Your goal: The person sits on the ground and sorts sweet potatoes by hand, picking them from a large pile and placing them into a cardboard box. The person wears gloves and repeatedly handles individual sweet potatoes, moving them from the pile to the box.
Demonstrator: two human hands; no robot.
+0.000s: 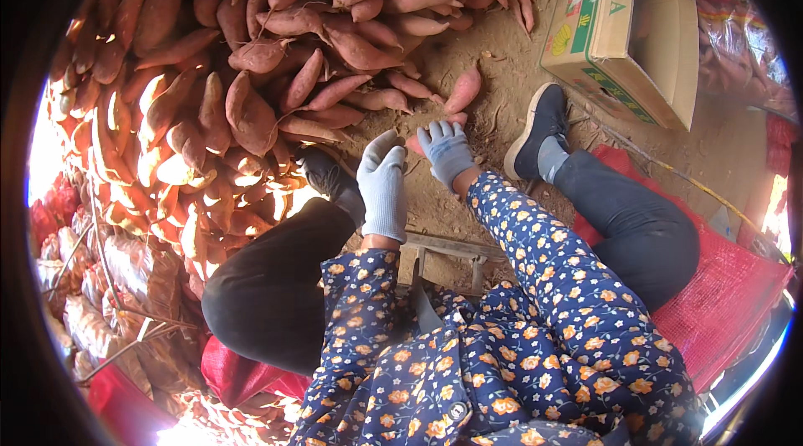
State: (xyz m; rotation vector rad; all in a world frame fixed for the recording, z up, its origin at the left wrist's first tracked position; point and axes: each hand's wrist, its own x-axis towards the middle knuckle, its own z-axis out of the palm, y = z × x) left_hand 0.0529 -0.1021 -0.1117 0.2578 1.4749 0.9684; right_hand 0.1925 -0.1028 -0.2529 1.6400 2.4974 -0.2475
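My left hand [383, 185], in a pale knit work glove, is raised over the dirt floor with nothing seen in it, its fingers apart and slightly bent. To its right, my right hand [446, 151], gloved the same way, reaches palm down over a small sweet potato [414, 145], part of which shows at its fingers; whether it grips this is unclear. Just beyond the fingertips lie another small sweet potato [457, 118] and a larger reddish one [464, 90]. A big heap of sweet potatoes [295, 22] fills the upper left.
An open cardboard banana box [665, 38] stands at upper right. A thin stick [690, 179] and red mesh sacks [721, 283] lie by my right leg. Filled clear bags [132, 264] sit at left. A low metal frame [455, 246] is between my legs.
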